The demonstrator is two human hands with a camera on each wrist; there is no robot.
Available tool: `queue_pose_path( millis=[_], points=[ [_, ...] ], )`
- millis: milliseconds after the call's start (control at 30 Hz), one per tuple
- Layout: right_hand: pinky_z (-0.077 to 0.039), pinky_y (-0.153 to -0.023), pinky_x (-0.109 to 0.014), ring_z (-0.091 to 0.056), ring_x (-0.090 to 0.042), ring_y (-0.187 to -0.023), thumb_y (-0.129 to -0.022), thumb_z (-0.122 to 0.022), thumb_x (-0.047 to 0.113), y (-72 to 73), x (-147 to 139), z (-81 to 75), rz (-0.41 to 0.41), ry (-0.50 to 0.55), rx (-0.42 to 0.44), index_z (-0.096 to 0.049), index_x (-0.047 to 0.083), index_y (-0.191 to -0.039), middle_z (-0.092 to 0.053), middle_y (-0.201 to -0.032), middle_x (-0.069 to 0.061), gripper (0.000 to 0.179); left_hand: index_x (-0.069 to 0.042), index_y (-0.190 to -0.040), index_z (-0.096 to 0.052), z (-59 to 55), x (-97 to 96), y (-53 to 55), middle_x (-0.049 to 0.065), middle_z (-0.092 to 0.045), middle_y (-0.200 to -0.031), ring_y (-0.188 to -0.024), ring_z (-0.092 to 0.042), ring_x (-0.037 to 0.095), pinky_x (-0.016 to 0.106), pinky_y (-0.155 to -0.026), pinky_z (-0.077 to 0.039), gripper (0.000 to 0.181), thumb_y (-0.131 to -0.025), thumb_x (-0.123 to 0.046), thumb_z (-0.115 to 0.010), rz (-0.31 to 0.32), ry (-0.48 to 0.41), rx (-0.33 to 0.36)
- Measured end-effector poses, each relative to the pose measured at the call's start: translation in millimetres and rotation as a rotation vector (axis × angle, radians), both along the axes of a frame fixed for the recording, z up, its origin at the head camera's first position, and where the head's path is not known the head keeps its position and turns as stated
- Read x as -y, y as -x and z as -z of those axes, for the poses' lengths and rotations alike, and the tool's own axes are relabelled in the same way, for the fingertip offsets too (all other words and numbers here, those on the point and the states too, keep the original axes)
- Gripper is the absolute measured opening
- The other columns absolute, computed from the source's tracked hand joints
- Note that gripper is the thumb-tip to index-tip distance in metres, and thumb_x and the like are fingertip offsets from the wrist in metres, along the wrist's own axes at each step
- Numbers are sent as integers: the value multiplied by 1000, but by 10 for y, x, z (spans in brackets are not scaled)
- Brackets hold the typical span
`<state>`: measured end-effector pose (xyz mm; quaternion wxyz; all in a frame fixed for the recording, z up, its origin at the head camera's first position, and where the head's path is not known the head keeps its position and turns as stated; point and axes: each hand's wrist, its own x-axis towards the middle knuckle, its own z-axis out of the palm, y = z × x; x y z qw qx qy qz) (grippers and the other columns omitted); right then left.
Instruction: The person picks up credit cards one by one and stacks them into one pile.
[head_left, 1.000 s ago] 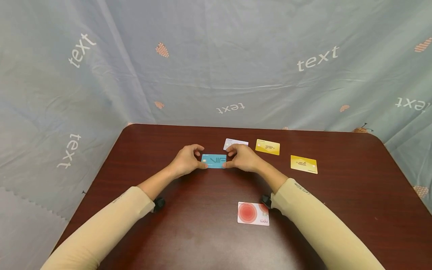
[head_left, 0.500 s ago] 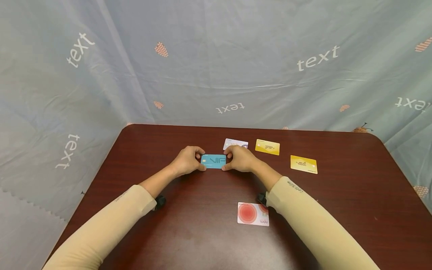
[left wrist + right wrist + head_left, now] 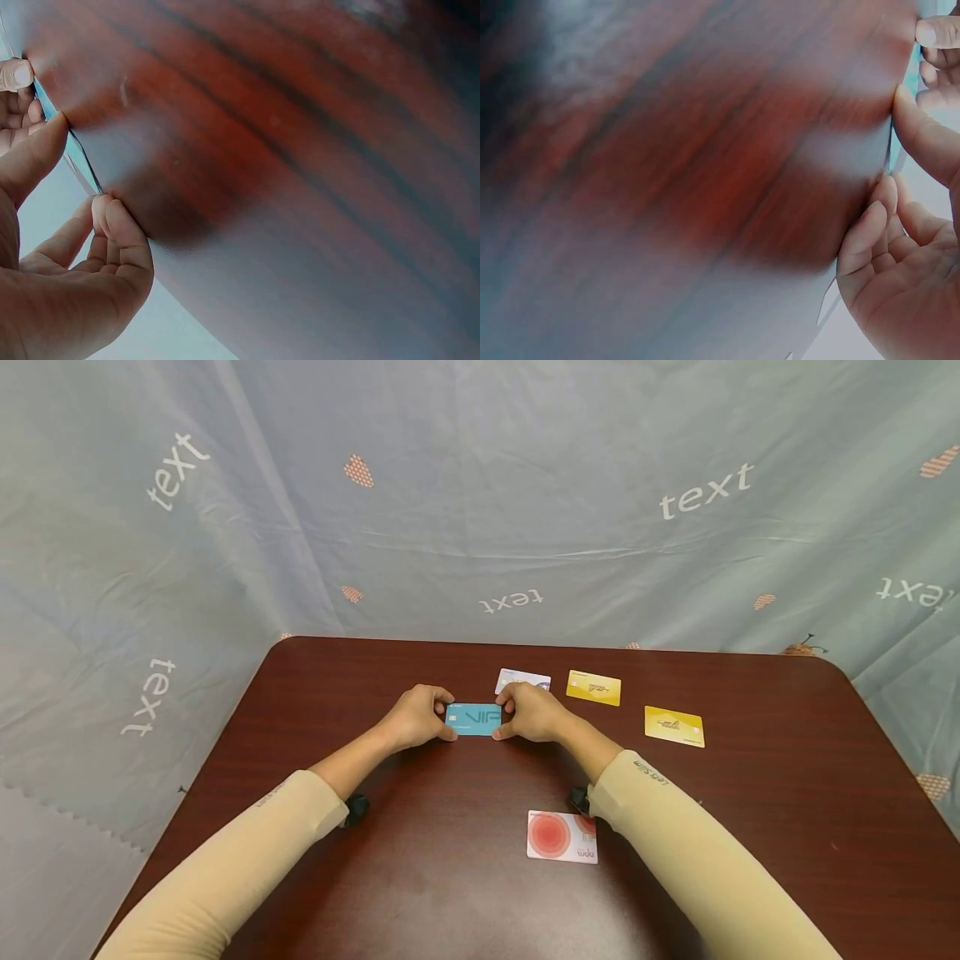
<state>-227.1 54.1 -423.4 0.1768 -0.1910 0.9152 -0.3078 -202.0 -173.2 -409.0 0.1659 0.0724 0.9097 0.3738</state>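
A teal bank-style card (image 3: 472, 719) with large "VIP" lettering and a chip lies flat at the middle of the brown table, framed by both hands. My left hand (image 3: 415, 718) pinches its left end, thumb at the near corner and fingers at the far one. At the opposite end my right hand (image 3: 534, 713) grips in the same way. Seen from the left wrist, the card (image 3: 80, 163) appears as a thin sliver between thumb and fingers. The right wrist view has the right hand's thumb and curled fingers (image 3: 866, 247) at the card's edge, right at the tabletop.
Behind the right hand a pale purple card (image 3: 513, 677) is partly covered. Two yellow cards (image 3: 593, 688) lie farther right. A white card with red circles (image 3: 551, 836) sits nearer, by the right wrist. A grey-blue curtain (image 3: 465, 510) hangs behind the table (image 3: 420, 877).
Both hands stay on the teal card, which has hardly shifted. Over the last second my right hand and forearm drew slightly left and its fingers settled at the card's corners.
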Motion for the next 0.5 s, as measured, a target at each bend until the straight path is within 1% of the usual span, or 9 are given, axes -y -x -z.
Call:
queue_pose_path(
  millis=[233, 367, 500],
  points=[
    [-51, -96, -39, -62, -24, -100, -81, -93, 20, -27, 5, 20, 32, 26, -4, -65, 4, -124, -66, -107, -8, 53, 9, -136, -60, 11, -1, 3, 15, -55, -101, -86, -49, 25, 35, -74, -44, 61, -82, 1, -88, 2, 2, -5],
    [-51, -92, -38, -62, -22, -93, -79, -94, 17, -37, 8, 33, 49, 67, 1, -64, 3, -121, -66, -101, -6, 53, 8, -134, -60, 9, -1, -11, 14, -55, -100, -84, -49, 25, 35, -74, -44, 59, -82, 1, -88, 1, 9, -13],
    [-52, -89, -37, -61, -21, -86, -78, -94, 12, -57, 3, 21, 68, 126, 23, -63, 0, -120, -66, -95, -5, 53, 6, -133, -61, 5, -19, -27, 13, -54, -97, -79, -48, 24, 35, -72, -44, 58, -82, 3, -87, -3, -2, -24]
  ],
)
